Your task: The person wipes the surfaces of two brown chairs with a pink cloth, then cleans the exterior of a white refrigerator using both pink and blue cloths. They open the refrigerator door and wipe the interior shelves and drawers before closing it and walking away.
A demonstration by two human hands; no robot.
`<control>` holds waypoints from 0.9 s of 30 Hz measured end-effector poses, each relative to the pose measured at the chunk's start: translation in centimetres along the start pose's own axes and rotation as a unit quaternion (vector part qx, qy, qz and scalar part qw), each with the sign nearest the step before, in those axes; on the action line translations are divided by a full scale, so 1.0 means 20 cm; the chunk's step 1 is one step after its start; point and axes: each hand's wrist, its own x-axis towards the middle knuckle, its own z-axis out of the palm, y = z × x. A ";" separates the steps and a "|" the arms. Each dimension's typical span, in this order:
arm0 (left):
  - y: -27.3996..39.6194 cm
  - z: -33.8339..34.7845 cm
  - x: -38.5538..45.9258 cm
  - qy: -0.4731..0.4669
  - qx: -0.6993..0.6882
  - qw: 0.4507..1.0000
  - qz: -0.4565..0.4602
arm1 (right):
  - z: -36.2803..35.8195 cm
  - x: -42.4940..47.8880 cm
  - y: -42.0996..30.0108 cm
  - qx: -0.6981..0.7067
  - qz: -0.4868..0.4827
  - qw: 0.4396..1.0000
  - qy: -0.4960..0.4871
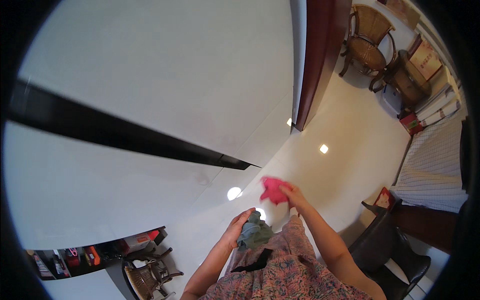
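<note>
My left hand (237,229) grips a bunched grey-green cloth (255,233) in front of my body. Held out farther ahead, a bright pink cloth (273,190) hangs from my right hand (294,195); its outline is blurred. The two cloths are apart from each other. Below them is my patterned dress (277,270), with a black tie or strip (257,261) at its front. Pale floor tiles (318,172) show beyond my hands.
A large white wall (168,67) with a black band (112,123) rises ahead and left. A dark red door frame (318,56) stands beyond. Black chairs (378,240) and a covered table (431,168) are at right, a rattan chair (367,48) farther off, shelves (75,260) lower left.
</note>
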 end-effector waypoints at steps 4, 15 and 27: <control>0.00 0.04 0.04 0.008 -0.006 1.000 0.029 | -0.26 0.50 -0.07 -0.102 -0.195 0.951 0.219; 0.08 -0.09 0.09 0.066 -0.059 0.995 -0.034 | 0.84 0.81 0.07 -0.020 -0.293 0.930 0.219; 0.28 -0.46 0.52 0.139 -0.048 0.981 -0.124 | 0.41 1.39 0.75 -0.049 -0.142 0.933 0.326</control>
